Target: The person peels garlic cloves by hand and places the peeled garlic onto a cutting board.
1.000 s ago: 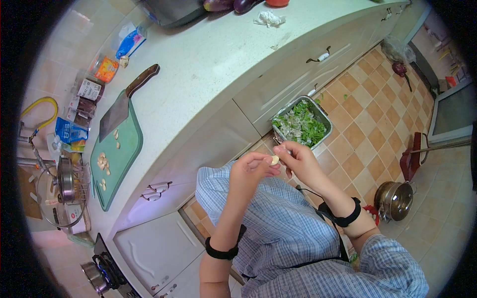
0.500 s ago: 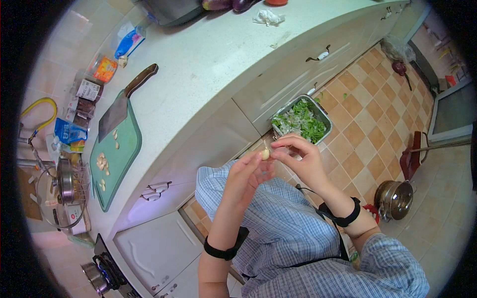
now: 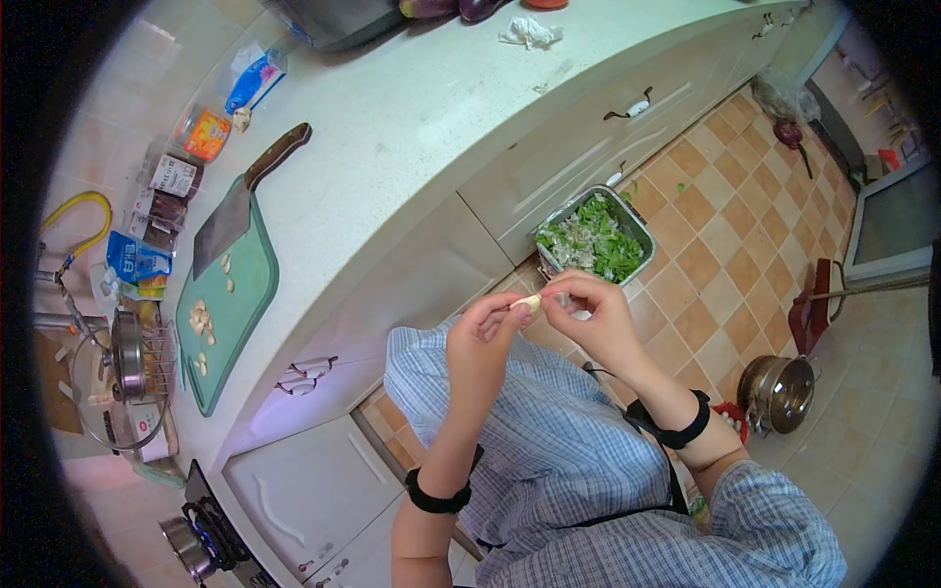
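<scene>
A pale garlic clove (image 3: 530, 303) is pinched between the fingertips of both hands, in front of my body. My left hand (image 3: 483, 328) grips it from the left with thumb and forefinger. From the right, the thumb and forefinger of my right hand (image 3: 594, 312) close on its other end. Whether loose skin lies between the right fingertips is too small to tell. Peeled garlic cloves (image 3: 201, 321) lie on the green cutting board (image 3: 250, 304) on the counter. A cleaver (image 3: 223, 231) with a brown handle rests across the board's far end.
A bin (image 3: 649, 257) of green leaves and scraps stands on the tiled floor beyond my hands. The curved counter edge (image 3: 412, 211) runs to the left. Crumpled tissue (image 3: 530, 32) and packets (image 3: 138, 257) lie on the counter. A lidded pot (image 3: 776, 395) sits on the right.
My left hand has turned, its fingers now more curled. The garlic clove has tilted from upright to nearly level. Both hands stay in about the same place.
</scene>
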{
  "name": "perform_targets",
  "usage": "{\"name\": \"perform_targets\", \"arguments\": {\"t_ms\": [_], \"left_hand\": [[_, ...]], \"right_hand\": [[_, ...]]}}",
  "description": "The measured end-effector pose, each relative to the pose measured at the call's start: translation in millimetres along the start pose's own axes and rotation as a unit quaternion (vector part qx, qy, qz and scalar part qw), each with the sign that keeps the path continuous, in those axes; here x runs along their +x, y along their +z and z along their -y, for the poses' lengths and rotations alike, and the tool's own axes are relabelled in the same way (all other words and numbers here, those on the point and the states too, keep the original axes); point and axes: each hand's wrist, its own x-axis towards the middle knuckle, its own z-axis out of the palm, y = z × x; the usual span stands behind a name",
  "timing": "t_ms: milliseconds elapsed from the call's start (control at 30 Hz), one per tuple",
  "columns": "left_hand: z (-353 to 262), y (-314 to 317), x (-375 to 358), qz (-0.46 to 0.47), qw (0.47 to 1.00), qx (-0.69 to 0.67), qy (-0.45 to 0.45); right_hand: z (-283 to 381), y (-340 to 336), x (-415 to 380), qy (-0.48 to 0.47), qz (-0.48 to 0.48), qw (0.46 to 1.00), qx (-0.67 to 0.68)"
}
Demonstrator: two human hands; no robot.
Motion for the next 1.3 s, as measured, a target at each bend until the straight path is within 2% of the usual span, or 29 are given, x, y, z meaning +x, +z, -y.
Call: {"name": "perform_targets", "arguments": {"t_ms": [200, 600, 700, 900, 1100, 1167, 1300], "left_hand": [[-1, 3, -2, 0.008, 1.000, 0.021, -0.001], [-5, 4, 1, 0.038, 0.996, -0.046, -0.061], [0, 3, 1, 0.051, 0.996, -0.045, -0.060], [-5, 5, 1, -0.002, 0.992, -0.090, -0.092], [-5, -1, 2, 0.021, 0.979, -0.152, -0.137], [-7, -1, 3, 0.015, 0.967, -0.202, -0.156], [-9, -2, 4, 0.021, 0.962, -0.223, -0.154]], "right_hand": [[-2, -1, 0, 0.018, -0.008, 1.000, -0.002], [0, 1, -1, 0.112, -0.025, 0.989, 0.096], [-2, 2, 0, 0.075, -0.031, 0.992, 0.096], [3, 4, -3, -0.012, -0.056, 0.998, 0.009], [7, 0, -3, -0.052, -0.022, 0.998, 0.007], [5, -1, -4, -0.091, 0.013, 0.996, -0.002], [5, -1, -4, -0.103, 0.013, 0.994, -0.018]]}}
